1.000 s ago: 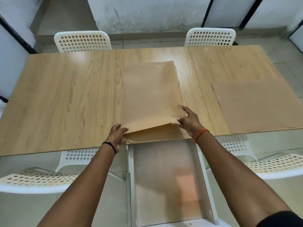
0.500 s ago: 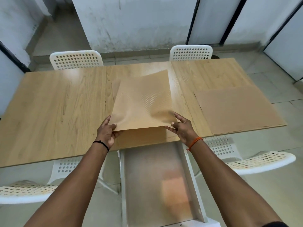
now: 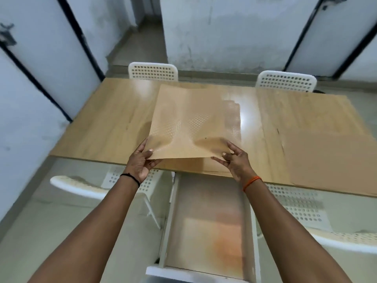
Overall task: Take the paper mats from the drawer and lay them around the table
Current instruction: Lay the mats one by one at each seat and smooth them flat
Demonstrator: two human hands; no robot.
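Your left hand (image 3: 140, 164) and right hand (image 3: 234, 160) each pinch a near corner of one dotted paper mat (image 3: 193, 123), holding it lifted above the wooden table (image 3: 106, 119). Another mat (image 3: 330, 160) lies flat at the table's right end. The open drawer (image 3: 208, 225) sits below your wrists.

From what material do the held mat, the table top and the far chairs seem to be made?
Held mat: thin brown paper, probably embossed; it bends and shows a dotted relief. Table top: wood or wood-look laminate, semi-gloss; grain lines and glare. Far chairs: apparently white moulded plastic, perforated with round holes.
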